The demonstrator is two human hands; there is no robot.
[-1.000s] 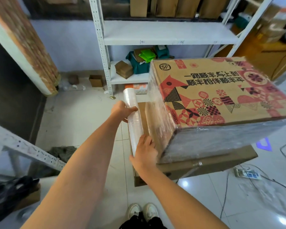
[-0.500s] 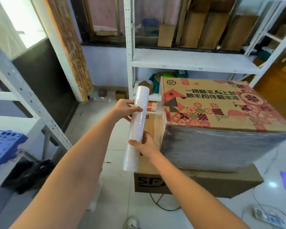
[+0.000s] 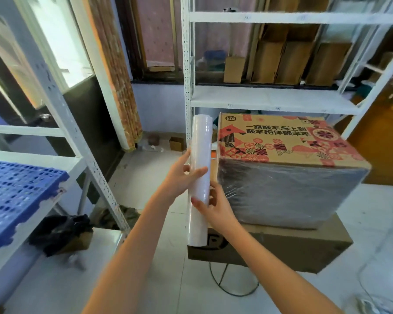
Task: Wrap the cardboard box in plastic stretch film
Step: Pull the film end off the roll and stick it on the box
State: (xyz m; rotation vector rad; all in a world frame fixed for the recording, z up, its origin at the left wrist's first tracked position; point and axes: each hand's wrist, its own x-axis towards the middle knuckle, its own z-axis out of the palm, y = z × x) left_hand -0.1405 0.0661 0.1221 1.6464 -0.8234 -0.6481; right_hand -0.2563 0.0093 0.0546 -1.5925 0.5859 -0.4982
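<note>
A cardboard box (image 3: 288,146) with a red patterned top sits on a plain brown box (image 3: 293,248). Clear film covers its near side, which looks dark and glossy. A white roll of stretch film (image 3: 199,155) stands almost upright just left of the box's near left corner. My left hand (image 3: 179,175) grips the roll around its middle from the left. My right hand (image 3: 216,209) holds the roll lower down from the right, thumb across its front. Whether film runs from the roll to the box cannot be made out.
A white metal shelf rack (image 3: 270,98) with flat cartons stands behind the boxes. Another rack post (image 3: 77,141) and a blue plastic pallet (image 3: 16,200) are at the left. A black bag (image 3: 59,232) and a cable (image 3: 227,284) lie on the tiled floor.
The view has risen and pulled back. The roll has swung from leaning against the box's left side to nearly upright, and my right hand went from the box's corner to gripping the roll.
</note>
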